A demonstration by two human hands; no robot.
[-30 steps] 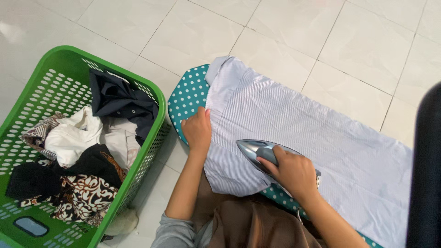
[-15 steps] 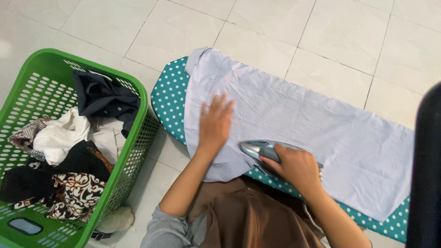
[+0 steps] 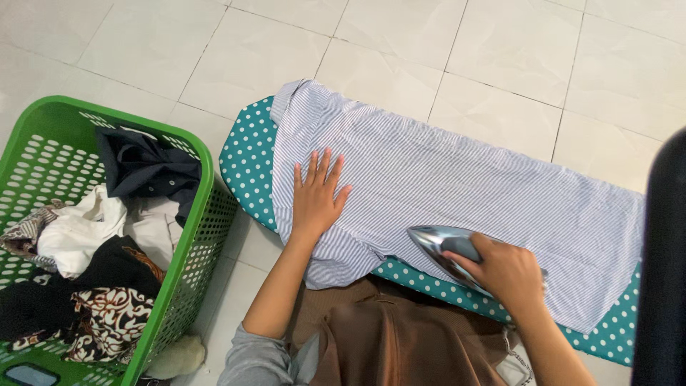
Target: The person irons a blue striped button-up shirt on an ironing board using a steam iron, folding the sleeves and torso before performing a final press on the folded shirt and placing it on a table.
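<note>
A pale blue finely striped shirt (image 3: 457, 186) lies spread over a low ironing board with a teal polka-dot cover (image 3: 246, 161) on the floor. My left hand (image 3: 314, 196) lies flat on the shirt near its left end, fingers spread. My right hand (image 3: 504, 271) grips the handle of a silver iron (image 3: 439, 246), which rests on the shirt's near edge with its tip pointing left. The shirt's near left corner hangs off the board over my brown-clad lap.
A green plastic laundry basket (image 3: 196, 207) stands left of the board, filled with several dark, white and patterned clothes. White floor tiles (image 3: 400, 43) surround the board. A dark shape (image 3: 661, 264) fills the right edge of the view.
My left hand went from gripping the shirt's edge to lying flat and spread on it. The iron slid to the right along the near edge. The view shifted slightly.
</note>
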